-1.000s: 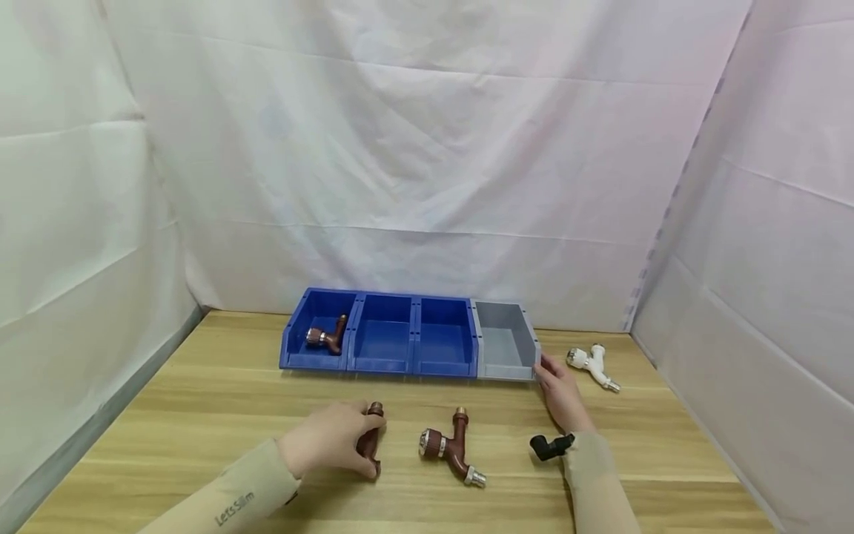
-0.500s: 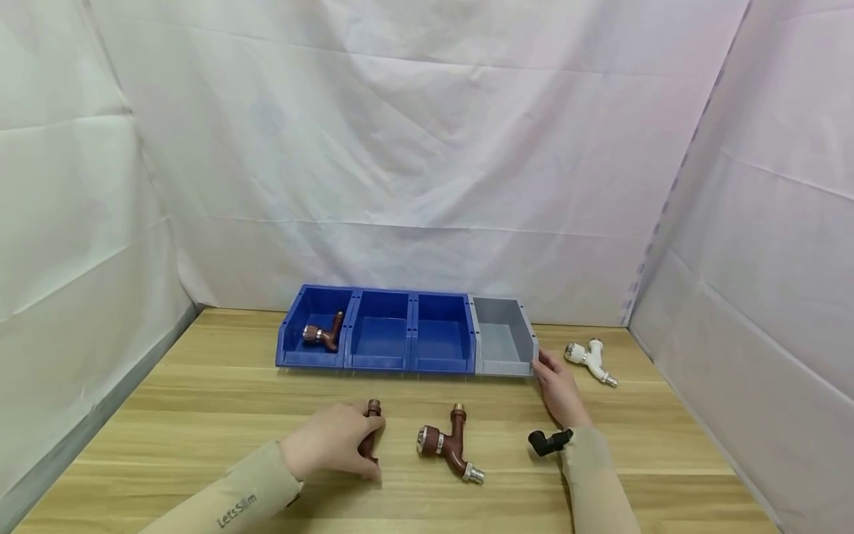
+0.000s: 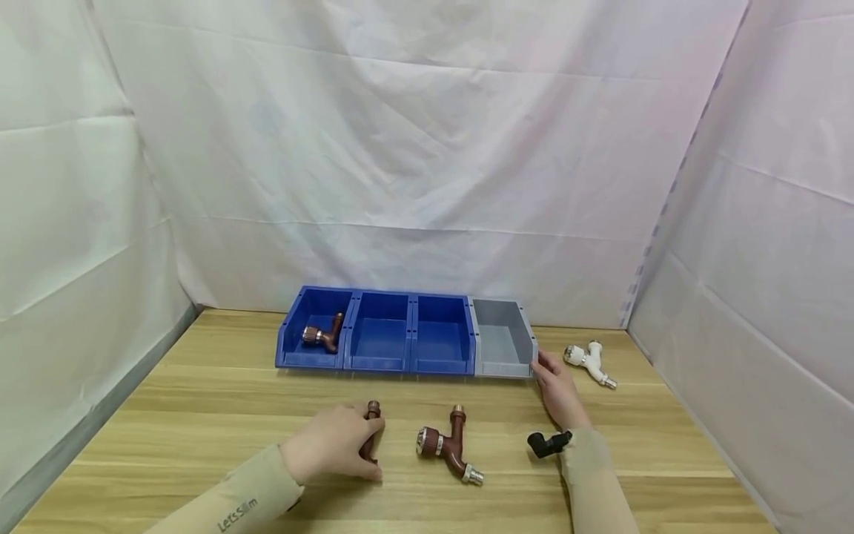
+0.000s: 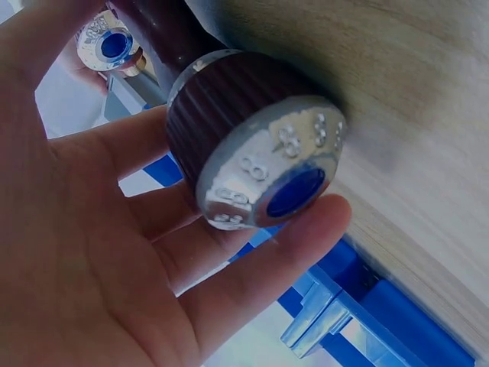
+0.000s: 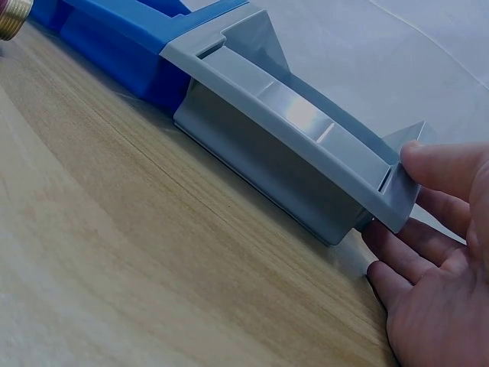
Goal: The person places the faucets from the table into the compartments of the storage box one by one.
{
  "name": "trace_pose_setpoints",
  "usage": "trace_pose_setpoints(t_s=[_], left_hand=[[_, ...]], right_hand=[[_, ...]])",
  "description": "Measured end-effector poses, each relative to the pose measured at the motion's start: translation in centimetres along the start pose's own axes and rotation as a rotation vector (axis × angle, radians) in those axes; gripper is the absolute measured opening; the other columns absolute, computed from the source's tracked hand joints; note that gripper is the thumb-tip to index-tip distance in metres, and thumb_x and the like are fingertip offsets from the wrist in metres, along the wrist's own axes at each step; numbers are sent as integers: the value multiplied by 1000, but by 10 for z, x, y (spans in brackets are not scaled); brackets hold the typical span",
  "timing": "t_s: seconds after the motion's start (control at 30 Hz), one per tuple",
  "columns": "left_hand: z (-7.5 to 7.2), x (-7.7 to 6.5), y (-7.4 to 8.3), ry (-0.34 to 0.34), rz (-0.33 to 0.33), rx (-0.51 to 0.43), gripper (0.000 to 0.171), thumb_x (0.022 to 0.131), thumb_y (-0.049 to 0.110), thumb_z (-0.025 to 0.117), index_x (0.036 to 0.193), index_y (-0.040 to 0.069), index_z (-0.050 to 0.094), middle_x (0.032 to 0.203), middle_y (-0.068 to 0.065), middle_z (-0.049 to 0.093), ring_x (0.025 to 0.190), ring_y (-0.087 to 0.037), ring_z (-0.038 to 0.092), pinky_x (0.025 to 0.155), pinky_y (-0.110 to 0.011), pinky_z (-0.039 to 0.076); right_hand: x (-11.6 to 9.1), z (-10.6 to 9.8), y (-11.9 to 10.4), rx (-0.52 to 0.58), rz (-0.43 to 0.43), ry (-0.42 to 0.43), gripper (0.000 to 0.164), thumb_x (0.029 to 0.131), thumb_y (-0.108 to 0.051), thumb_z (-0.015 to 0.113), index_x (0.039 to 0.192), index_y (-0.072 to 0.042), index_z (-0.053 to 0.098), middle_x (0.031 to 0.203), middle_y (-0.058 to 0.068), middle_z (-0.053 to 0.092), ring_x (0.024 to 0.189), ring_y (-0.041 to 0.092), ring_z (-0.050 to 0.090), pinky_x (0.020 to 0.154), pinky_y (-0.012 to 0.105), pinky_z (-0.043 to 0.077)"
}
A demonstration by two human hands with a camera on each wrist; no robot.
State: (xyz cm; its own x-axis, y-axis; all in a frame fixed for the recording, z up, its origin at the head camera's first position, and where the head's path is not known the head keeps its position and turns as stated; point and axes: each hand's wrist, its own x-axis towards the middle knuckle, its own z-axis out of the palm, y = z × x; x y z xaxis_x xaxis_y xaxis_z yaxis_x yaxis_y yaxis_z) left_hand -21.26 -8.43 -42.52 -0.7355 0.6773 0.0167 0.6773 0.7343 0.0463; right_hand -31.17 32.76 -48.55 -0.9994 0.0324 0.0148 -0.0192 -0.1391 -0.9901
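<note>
My left hand [image 3: 332,445] grips a brown faucet [image 3: 373,410] on the table, left of centre, covering much of it in the head view. Up close in the left wrist view, fingers lie round its ribbed brown knob [image 4: 229,115], which has a silver cap and blue centre. My right hand [image 3: 560,393] pinches the front right corner of a grey bin [image 3: 505,368]; the right wrist view shows the thumb on top and fingers beneath the rim [image 5: 306,157]. A second brown faucet [image 3: 454,447] with a silver nozzle lies between the hands.
Several blue bins [image 3: 378,365] join the grey one in a row; the leftmost contains a brown faucet [image 3: 327,337]. A white faucet [image 3: 591,363] lies right of the row. A black elbow-shaped piece [image 3: 545,445] is beside the right cuff. White curtains [image 3: 400,148] enclose the wooden table [image 3: 220,386].
The head view has shifted slightly. Both hands stay in place, the left on the faucet and the right at the grey bin's corner.
</note>
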Motion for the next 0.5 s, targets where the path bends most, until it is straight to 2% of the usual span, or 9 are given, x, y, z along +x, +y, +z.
trace_pose_setpoints(t_s=[0.37, 0.5], left_hand=[[1, 0, -1, 13, 15, -8, 74, 66, 62, 78, 116, 9, 68, 83, -1, 59, 76, -16, 54, 61, -34, 49], [2, 0, -1, 25, 25, -8, 73, 65, 62, 79, 114, 9, 68, 80, 1, 58, 77, -15, 54, 62, -34, 49]], right_hand=[[0, 1, 1, -18, -3, 1, 54, 103, -7, 44, 151, 5, 21, 156, 19, 20, 143, 24, 21, 115, 34, 18], [0, 1, 1, -16, -7, 5, 53, 103, -6, 44, 150, 5, 22, 155, 19, 21, 142, 24, 22, 115, 34, 18]])
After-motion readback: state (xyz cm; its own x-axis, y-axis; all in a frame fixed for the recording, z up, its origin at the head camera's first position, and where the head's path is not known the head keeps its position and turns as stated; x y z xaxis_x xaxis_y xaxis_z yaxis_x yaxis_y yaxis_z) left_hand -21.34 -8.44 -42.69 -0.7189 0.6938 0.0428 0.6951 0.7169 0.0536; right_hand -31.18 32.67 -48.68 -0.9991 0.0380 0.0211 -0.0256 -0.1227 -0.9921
